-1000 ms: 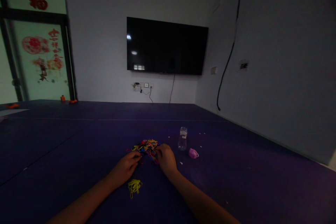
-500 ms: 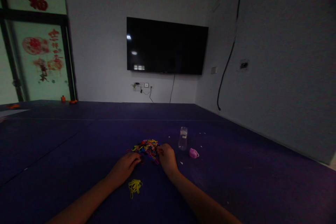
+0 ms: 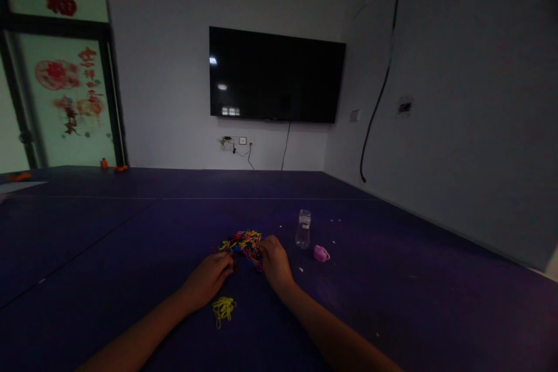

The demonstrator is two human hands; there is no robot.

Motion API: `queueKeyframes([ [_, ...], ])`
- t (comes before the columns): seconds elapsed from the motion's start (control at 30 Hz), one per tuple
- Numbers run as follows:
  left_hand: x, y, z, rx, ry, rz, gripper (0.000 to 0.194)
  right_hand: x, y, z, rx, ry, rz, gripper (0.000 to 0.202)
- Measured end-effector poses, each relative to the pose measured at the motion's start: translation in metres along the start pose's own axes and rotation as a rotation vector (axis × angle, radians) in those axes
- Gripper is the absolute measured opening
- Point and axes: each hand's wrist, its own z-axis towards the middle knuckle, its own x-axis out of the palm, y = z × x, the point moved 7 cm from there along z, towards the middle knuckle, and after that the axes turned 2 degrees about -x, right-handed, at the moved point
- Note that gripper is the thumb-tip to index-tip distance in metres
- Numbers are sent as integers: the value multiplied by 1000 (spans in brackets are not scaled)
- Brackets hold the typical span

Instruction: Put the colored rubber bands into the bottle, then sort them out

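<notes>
A tangled pile of multicoloured rubber bands [image 3: 244, 242] lies on the dark purple surface in front of me. My left hand [image 3: 213, 273] rests at its near left edge, fingers curled together; what they hold, if anything, is hidden. At the pile's right side my right hand [image 3: 274, 260] has its fingertips pinched on the bands. Closer to me, between my forearms, sits a small separate heap of yellow rubber bands [image 3: 224, 309]. Right of my right hand stands a clear plastic bottle [image 3: 304, 231] without a cap, and beside it lies a pink lid with a loop [image 3: 321, 253].
Small white scraps [image 3: 301, 269] are scattered around the bottle and lid. The purple surface [image 3: 131, 244] has seams and reaches the far wall, where a television [image 3: 276, 75] hangs. Orange objects [image 3: 104, 163] are near the door at far left. A black cable [image 3: 375, 110] hangs on the right.
My right hand has shifted very slightly at the pile's edge, and the left fingers have curled in a little more. The bottle, lid and yellow heap have stayed in place.
</notes>
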Motion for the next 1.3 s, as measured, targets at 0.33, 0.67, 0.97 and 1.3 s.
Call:
queueKeyframes([
  [0.33,-5,-9,-5,15,-47,-47,19,2,12,-3,-9,173,-176,24],
  [0.67,-6,-8,1,-30,-13,25,15,12,30,-8,-246,351,-83,35],
  [0.97,-2,-18,-1,54,77,-53,15,7,23,-3,-142,273,-59,29],
  [1.3,-1,-8,2,0,31,30,16,8,28,-5,-231,276,-24,32],
])
